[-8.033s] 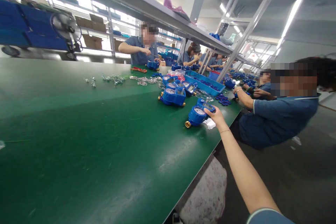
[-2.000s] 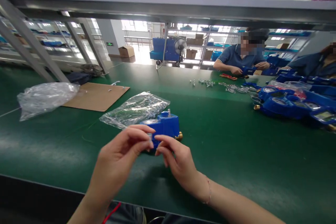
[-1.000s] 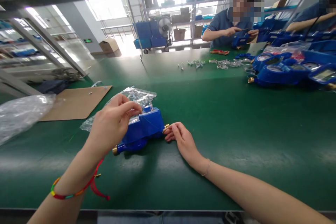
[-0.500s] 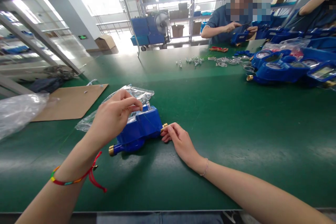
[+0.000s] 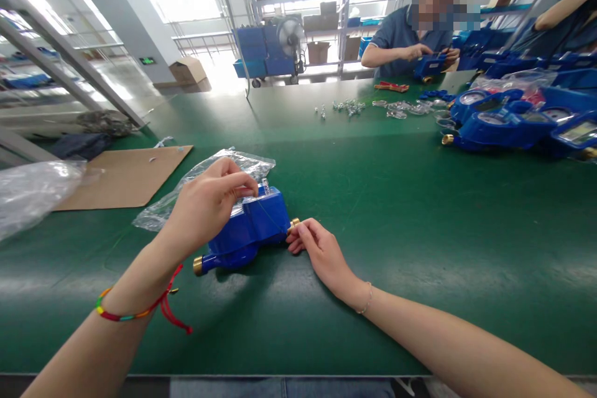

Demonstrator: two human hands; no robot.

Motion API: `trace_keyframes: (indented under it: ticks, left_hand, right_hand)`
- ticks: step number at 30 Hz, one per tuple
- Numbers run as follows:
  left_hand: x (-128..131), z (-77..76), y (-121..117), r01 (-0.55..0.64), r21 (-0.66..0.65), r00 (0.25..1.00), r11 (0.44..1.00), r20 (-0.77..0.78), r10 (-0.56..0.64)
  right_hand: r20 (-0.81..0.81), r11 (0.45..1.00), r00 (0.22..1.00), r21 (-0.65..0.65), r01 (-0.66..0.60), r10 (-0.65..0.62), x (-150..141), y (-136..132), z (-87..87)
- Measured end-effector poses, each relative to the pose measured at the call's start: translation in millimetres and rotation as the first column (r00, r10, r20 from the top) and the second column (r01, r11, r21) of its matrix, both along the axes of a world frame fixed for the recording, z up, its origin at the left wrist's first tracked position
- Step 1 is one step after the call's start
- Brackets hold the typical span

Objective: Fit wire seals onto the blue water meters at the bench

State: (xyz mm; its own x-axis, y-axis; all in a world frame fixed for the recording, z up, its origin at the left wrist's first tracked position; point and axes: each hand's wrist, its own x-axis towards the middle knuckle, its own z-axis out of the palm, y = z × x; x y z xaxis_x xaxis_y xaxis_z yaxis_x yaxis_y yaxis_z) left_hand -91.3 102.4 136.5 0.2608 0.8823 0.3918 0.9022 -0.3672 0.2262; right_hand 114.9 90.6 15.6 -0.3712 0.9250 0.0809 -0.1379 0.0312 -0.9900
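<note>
Left of centre, the left hand (image 5: pixel 205 199), fingertips pinched, seems to hold a thin strand (image 5: pixel 271 214) over a blue meter (image 5: pixel 233 235), nearer its body than the right; the meter lies on the bench (image 5: pixel 261 329) between both hands, long axis rising slightly from left to right; at centre, the right hand (image 5: pixel 325 255), fingers loosely curled, meets its right brass end (image 5: pixel 294 223); whether it grips anything, I cannot tell.

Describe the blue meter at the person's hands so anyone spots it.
On the green table, go to the near side, in front of a clear plastic bag. There, with the left hand at its top and the right hand at one brass end, is the blue meter, set apart from the clustered meters at right.
</note>
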Motion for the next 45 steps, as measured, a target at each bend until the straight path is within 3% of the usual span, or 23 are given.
trace_keyframes:
  ticks: [23,30,39,42,45]
  left_hand:
    - [3.7,3.0,4.5,0.011,-0.013,0.999,1.0,-0.044,-0.012]
    - [17.2,-4.5,-0.8,0.009,0.108,0.997,0.994,-0.079,0.0]
    - [33.7,-16.1,-13.8,0.054,0.182,0.997,0.982,0.046,-0.063]
    - [32.6,-21.1,-16.6,0.066,0.155,0.998,0.986,0.0,-0.067]
    - [33.9,-28.5,-26.0,0.057,0.117,0.988,0.991,-0.152,-0.039]
  right_hand:
    - [0.012,1.0,1.0,-0.001,-0.004,0.004,-0.6,0.3,-1.6]
    - [-0.008,1.0,1.0,-0.015,-0.005,0.005,-0.2,-0.2,-0.4]
    - [-0.014,1.0,1.0,-0.007,-0.004,0.004,-0.7,0.5,-3.0]
    - [-0.019,1.0,1.0,-0.004,-0.014,0.014,1.1,-0.1,-1.4]
    - [-0.011,0.999,0.999,0.005,-0.034,0.034,-0.8,1.2,0.6]
